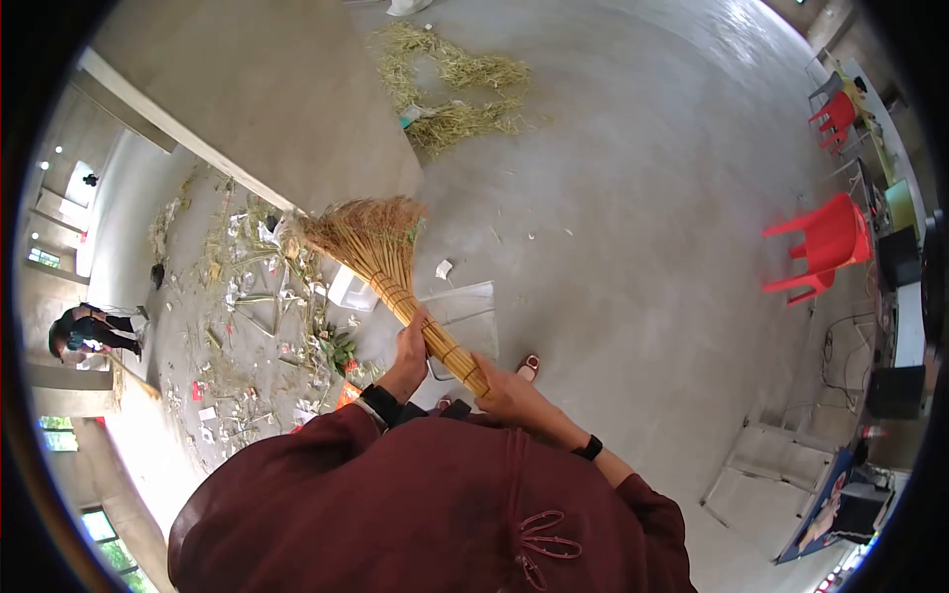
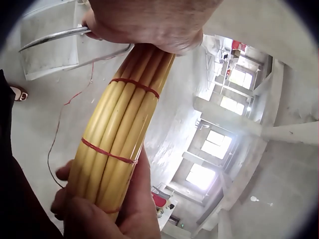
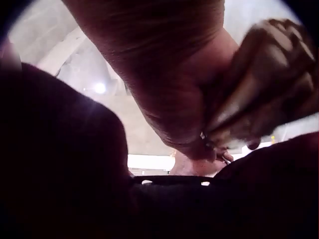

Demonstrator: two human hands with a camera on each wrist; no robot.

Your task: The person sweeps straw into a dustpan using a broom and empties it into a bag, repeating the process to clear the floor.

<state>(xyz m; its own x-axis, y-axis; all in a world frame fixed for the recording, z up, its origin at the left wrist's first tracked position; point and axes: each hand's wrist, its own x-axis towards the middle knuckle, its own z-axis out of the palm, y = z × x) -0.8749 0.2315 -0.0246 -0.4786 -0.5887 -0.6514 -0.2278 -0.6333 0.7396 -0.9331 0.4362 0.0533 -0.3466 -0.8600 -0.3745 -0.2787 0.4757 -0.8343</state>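
A straw broom (image 1: 395,282) is held slantwise in front of the body, its bristles fanned out up and to the left. My left hand (image 1: 412,341) grips the stick bundle midway along. Lower down, my right hand (image 1: 504,390) wraps round the butt end, its fingers and thumb showing at the bottom of the left wrist view. Red ties (image 2: 112,155) bind the yellow sticks. Beside the broom is a pale dustpan (image 1: 465,311); its metal handle (image 2: 55,37) runs up to the left hand's fingers. The right wrist view is dark, with the broom's end (image 3: 279,74) blurred.
Litter and plant scraps (image 1: 262,296) cover the floor at left, beside a low wall edge (image 1: 188,128). Straw (image 1: 455,99) lies ahead. Red chairs (image 1: 825,247) stand right, near a table and cables. Another person (image 1: 94,331) with a broom is far left.
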